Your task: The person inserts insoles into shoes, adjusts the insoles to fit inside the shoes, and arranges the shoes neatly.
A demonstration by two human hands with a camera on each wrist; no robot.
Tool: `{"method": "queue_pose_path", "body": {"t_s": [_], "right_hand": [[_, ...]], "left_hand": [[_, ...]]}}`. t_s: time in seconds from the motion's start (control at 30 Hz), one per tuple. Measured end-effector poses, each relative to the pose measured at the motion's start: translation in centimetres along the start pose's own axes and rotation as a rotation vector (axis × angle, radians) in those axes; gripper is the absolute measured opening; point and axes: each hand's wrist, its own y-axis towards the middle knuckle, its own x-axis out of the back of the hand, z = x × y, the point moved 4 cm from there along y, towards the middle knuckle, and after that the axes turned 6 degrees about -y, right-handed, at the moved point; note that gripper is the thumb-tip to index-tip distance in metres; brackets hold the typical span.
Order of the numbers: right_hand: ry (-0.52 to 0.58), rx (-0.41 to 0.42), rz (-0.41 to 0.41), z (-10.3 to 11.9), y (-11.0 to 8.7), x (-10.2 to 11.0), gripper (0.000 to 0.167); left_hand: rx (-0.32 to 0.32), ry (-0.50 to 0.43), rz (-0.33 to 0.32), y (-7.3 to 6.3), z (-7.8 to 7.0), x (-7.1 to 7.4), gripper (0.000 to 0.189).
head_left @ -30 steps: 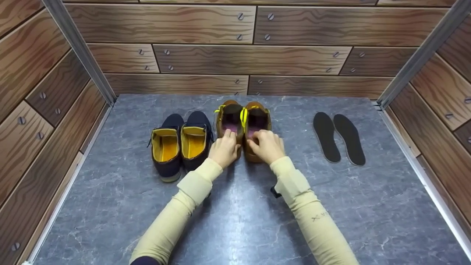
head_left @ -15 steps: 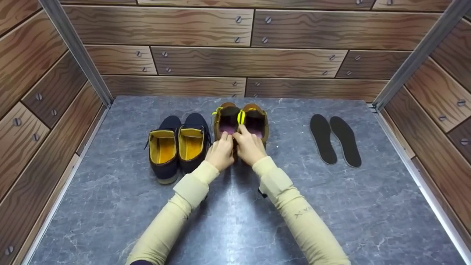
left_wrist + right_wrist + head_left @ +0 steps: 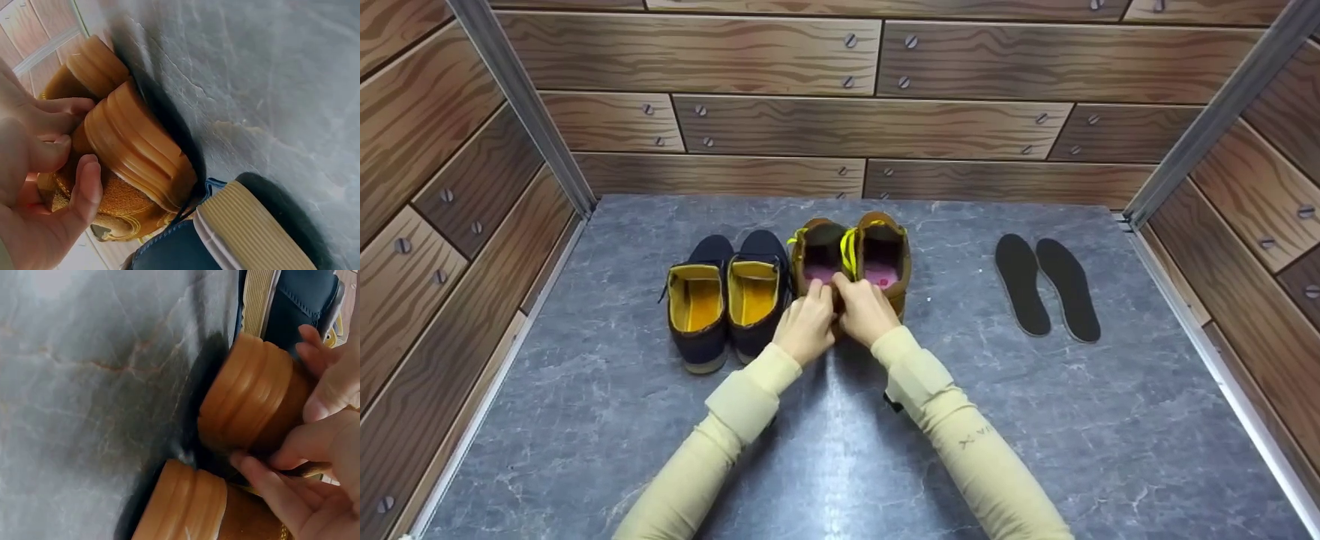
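Side by side in the head view stand two brown shoes with yellow laces (image 3: 849, 253) and pinkish insides. My left hand (image 3: 804, 322) pinches the back of the left brown shoe (image 3: 135, 149), fingertips at its heel rim. Beside it, my right hand (image 3: 866, 309) grips the same heel from the right; in the right wrist view its fingers (image 3: 275, 489) lie against the shoe's side, above the orange-brown sole. The right brown shoe (image 3: 897, 301) stands just right of my right hand, untouched as far as I can see. My hands hide much of the left shoe's heel.
Left of the brown pair stand two navy shoes (image 3: 697, 349) with yellow linings, close to the left brown shoe. Two dark insoles (image 3: 1023, 289) lie flat on the grey marbled floor (image 3: 1147, 420) at the right. Wood-patterned walls (image 3: 780, 124) enclose the back and sides.
My right hand has left the right brown shoe and moved left to the left brown shoe's heel. That shoe has shifted slightly left, towards the navy pair.
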Motion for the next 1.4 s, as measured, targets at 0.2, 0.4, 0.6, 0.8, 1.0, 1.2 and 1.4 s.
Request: {"method": "queue_pose_path", "body": {"t_s": [0.2,0.4,0.6,0.8,1.0,1.2,1.4], "right_hand": [[0.026,0.032,-0.084,0.6,-1.3,1.1,0.030],[0.043,0.050,-0.124,0.6,-2.3,1.6,0.031],[0.114,0.092,-0.100,-0.1,-2.1,1.2,0.032],[0.199,0.123,-0.027,-1.0,-1.2,0.4,0.030],[0.252,0.132,-0.067,-0.9,-0.7,0.8,0.027],[0.259,0.145,-0.100,-0.4,0.0,2.1,0.026],[0.268,0.163,-0.153,0.0,0.7,3.2,0.024]], "left_hand": [[-0.025,0.035,-0.038,-0.9,-1.2,1.1,0.032],[-0.049,0.029,-0.056,-1.4,-2.0,1.4,0.030],[-0.061,0.030,-0.079,-1.3,-1.9,1.1,0.030],[-0.048,0.029,-0.082,-1.4,-1.5,0.5,0.029],[-0.080,0.055,-0.128,-1.1,-1.5,1.0,0.030],[-0.066,0.024,-0.151,-0.4,-1.7,2.1,0.027],[-0.066,0.012,-0.177,0.3,-1.9,3.2,0.027]]}}
